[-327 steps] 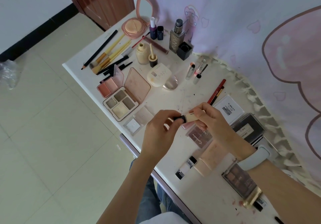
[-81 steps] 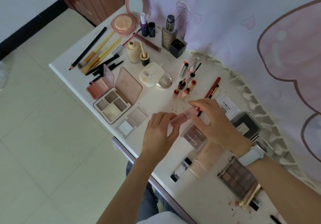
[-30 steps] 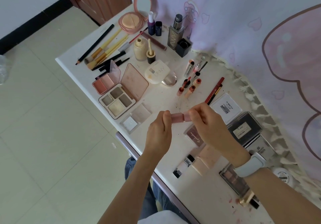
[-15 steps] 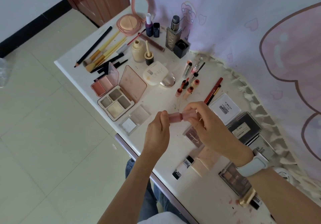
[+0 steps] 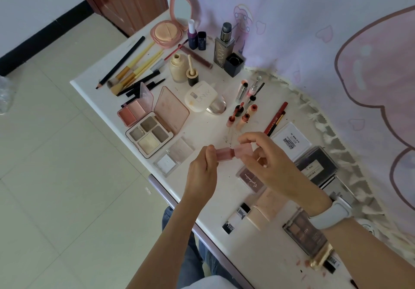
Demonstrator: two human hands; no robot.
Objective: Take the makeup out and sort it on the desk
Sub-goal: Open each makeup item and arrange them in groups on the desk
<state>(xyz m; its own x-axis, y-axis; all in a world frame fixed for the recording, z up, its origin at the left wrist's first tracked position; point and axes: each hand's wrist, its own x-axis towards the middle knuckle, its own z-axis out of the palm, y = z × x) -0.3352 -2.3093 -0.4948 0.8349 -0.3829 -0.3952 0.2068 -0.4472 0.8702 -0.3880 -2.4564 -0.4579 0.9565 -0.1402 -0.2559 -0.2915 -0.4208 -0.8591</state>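
We observe a small pink translucent lip-gloss tube (image 5: 224, 154) held level above the white table (image 5: 89, 86), near its front edge. The left hand (image 5: 202, 174) pinches the darker pink body with curled fingertips; the right hand (image 5: 269, 165) pinches the paler pink cap (image 5: 243, 150) at the other end. A narrow seam shows between cap and body; we cannot tell whether they are joined.

On the table behind the tube we count four small open lip tubes (image 5: 242, 116) in a cluster, and just beyond them three slim silver-and-pink tubes (image 5: 249, 89). One red pencil (image 5: 275, 118) lies beside them to the right.

To the left we count two open palettes: a pink two-pan blush palette (image 5: 132, 112) and a four-pan eyeshadow palette (image 5: 149, 135), touching each other. One clear-cased white palette (image 5: 174, 158) lies nearer the front edge.

At the far end stand one round pink compact with upright mirror (image 5: 167, 30), one cream foundation bottle (image 5: 178, 67) and one tall grey rectangular bottle (image 5: 223, 50).

The right wrist bears one pale blue band (image 5: 330, 215).
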